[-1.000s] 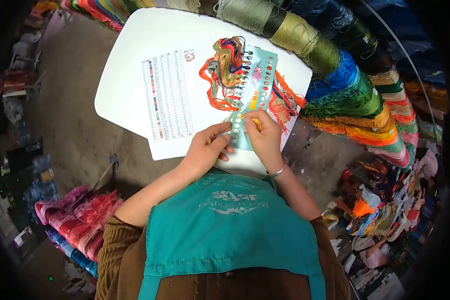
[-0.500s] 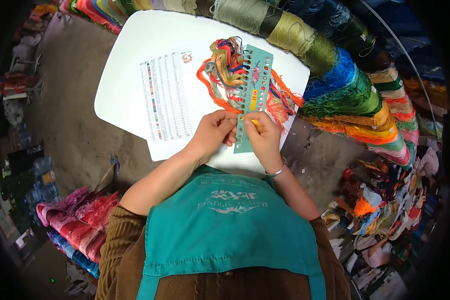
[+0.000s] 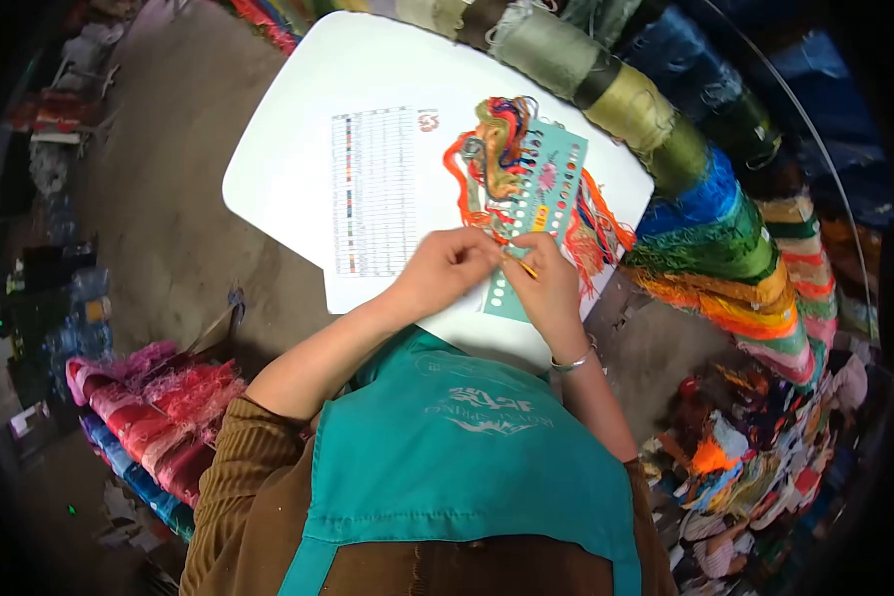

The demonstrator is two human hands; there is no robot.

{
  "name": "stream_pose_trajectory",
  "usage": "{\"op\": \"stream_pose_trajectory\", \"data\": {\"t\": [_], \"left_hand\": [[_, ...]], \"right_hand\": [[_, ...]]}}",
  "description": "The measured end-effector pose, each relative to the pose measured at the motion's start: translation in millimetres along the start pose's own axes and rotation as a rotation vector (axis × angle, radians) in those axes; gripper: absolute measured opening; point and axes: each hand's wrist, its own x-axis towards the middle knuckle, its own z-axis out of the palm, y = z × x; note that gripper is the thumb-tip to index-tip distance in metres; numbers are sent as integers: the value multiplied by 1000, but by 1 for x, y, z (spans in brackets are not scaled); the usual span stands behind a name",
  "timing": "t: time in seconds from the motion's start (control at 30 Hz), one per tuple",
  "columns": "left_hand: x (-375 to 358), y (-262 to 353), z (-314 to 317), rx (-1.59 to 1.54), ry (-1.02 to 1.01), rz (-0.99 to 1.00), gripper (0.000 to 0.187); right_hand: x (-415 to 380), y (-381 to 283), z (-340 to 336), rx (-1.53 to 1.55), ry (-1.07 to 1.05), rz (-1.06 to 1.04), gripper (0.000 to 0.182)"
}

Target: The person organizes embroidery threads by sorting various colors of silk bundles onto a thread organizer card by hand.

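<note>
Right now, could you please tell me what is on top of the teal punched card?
The card carries coloured threads at its upper left holes; the right hand covers part of its lower half, hiding what's beneath.

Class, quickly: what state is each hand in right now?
Left hand: closed in a pinch; whether it grips anything cannot be told.
Right hand: closed, holding a slim yellow item.

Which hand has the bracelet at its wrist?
The right hand: a silvery bracelet sits around its wrist. The left hand has a bare wrist.
</note>
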Motion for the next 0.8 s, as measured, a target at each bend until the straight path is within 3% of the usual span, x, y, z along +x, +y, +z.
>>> {"op": "stream_pose_trajectory", "data": {"t": [0.13, 0.17, 0.23, 0.27, 0.33, 0.4, 0.43, 0.5, 0.53, 0.6, 0.67, 0.7, 0.8], "left_hand": [[0, 19, 6, -222, -308, -157, 20], [3, 19, 4, -257, -296, -247, 28], [9, 17, 4, -204, -221, -227, 29], [12, 16, 6, -149, -151, -210, 31], [16, 17, 9, 12, -173, -196, 29], [16, 15, 16, 381, -156, -20, 23], [18, 14, 17, 378, -153, -19, 23], [20, 12, 18, 936, -85, 227, 17], [21, 10, 16, 935, -82, 226, 17], [22, 6, 12, 601, -79, 202, 15], [19, 12, -4, -147, -141, -136, 13], [13, 18, -19, -433, -145, -211, 13], [-8, 47, -94, -537, -80, -211, 28]], "right_hand": [[5, 7, -2, -75, -72, 57, 23], [7, 11, -3, 56, -70, 122, 21], [10, 2, -5, 387, -79, 220, 17], [10, 0, -6, 385, -86, 219, 17], [10, 2, -10, 441, -172, 175, 20], [9, 4, -15, 431, -184, 160, 21], [9, 5, -16, 423, -193, 147, 22], [9, 10, -15, 430, -186, 161, 23], [9, 10, -13, 439, -175, 174, 23], [9, 4, -11, 391, -163, 152, 23], [10, 0, -12, 343, -150, 130, 23], [10, -1, -12, 324, -152, 167, 23], [11, -2, -11, 309, -153, 211, 24]]}}
